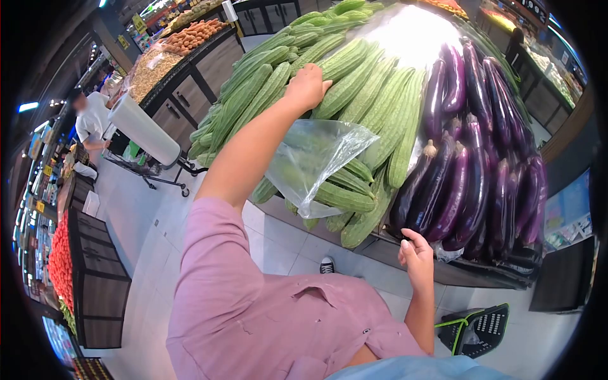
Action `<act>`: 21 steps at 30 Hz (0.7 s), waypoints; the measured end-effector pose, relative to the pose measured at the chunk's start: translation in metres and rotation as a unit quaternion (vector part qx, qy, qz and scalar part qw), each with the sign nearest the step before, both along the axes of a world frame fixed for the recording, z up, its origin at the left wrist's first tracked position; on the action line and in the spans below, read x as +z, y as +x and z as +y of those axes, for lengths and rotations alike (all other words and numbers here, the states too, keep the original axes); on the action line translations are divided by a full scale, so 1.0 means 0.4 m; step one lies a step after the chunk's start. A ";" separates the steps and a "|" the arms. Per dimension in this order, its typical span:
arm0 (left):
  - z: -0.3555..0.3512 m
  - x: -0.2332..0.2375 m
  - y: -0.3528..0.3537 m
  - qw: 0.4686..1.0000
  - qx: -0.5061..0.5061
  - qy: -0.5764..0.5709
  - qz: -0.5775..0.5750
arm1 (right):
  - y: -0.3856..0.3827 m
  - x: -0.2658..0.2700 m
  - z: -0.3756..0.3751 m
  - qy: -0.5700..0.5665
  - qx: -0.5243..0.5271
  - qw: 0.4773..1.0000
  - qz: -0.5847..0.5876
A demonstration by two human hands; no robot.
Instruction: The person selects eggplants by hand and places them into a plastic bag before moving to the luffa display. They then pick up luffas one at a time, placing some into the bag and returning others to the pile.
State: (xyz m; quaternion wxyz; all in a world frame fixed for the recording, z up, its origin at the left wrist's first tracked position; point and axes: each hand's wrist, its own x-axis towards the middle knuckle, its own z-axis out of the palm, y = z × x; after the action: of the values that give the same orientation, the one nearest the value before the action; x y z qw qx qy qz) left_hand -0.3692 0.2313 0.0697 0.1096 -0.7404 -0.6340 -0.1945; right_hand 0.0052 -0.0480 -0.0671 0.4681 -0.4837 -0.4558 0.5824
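Observation:
My left hand (308, 87) reaches far over a pile of green ridge gourds (272, 79), its fingers bent around the end of one ridge gourd (343, 62). Below my left wrist, a clear plastic bag (310, 166) lies spread over the front gourds, and several show through it or stick out beside it. At the front edge of the display, close to the purple eggplants (451, 196), is my right hand (417, 252). Its fingers are loosely curled, with thumb and index finger apart and nothing visible between them.
A black shopping basket with a green rim (481, 326) stands on the floor at right. At left are a roll of plastic bags (144, 130), a cart (161, 170) and a person in white (93, 120). Carrots (193, 37) and tomatoes (61, 256) fill other stands.

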 end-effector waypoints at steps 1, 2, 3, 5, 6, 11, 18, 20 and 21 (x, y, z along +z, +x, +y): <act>-0.010 0.011 0.002 1.000 0.005 0.025 0.004 | -0.016 0.009 0.009 0.006 0.019 1.000 0.006; -0.018 0.027 0.001 0.999 0.009 0.050 0.008 | -0.027 0.016 0.017 0.012 0.039 0.999 0.012; -0.024 0.042 -0.005 0.999 0.006 0.049 0.009 | -0.032 0.019 0.020 0.011 0.036 0.999 0.014; -0.042 0.076 -0.030 0.988 -0.030 0.138 0.061 | -0.035 0.024 0.023 0.038 0.053 0.998 0.006; -0.063 0.104 -0.033 0.983 -0.047 0.162 0.065 | -0.033 0.030 0.025 0.036 0.051 0.998 0.007; -0.218 0.253 -0.008 0.958 -0.187 0.191 0.105 | -0.019 0.083 0.041 0.070 0.062 0.995 0.046; -0.410 0.327 0.167 0.891 -0.361 0.136 0.239 | 0.001 0.208 0.100 0.390 -0.213 0.867 -0.226; -0.451 0.322 0.210 0.874 -0.374 0.118 0.288 | 0.012 0.246 0.107 0.478 -0.232 0.778 -0.336; -0.469 0.317 0.229 0.854 -0.388 0.097 0.332 | 0.019 0.263 0.106 0.513 -0.203 0.740 -0.385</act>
State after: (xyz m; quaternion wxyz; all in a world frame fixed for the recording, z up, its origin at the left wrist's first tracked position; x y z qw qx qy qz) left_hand -0.2777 0.0437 0.1965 0.3002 -0.9326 -0.1989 -0.0239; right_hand 0.0129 -0.0057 0.0380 0.5373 -0.4341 -0.7182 -0.0844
